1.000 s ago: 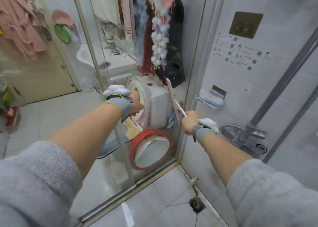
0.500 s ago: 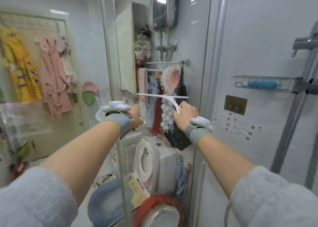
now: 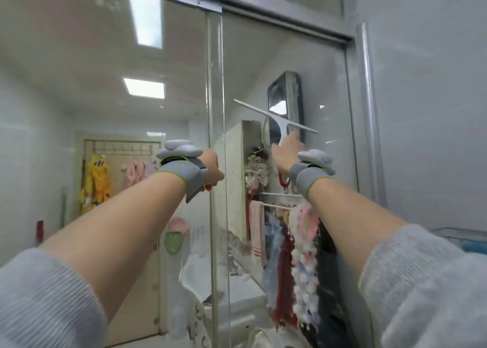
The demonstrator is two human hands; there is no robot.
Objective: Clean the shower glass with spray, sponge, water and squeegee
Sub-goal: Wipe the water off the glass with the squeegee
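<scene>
Both my arms reach up: my right hand (image 3: 286,154) grips the white squeegee (image 3: 279,122), right of centre, blade tilted against the shower glass (image 3: 263,57); my left hand (image 3: 212,167) curls round the panel's edge.

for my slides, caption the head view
Right hand holds squeegee high on shower glass; left hand grips the door edge.

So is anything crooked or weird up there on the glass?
Only the white squeegee is a bit crooked: its blade slopes down to the right on the shower glass. Nothing looks broken or spilled.
</scene>
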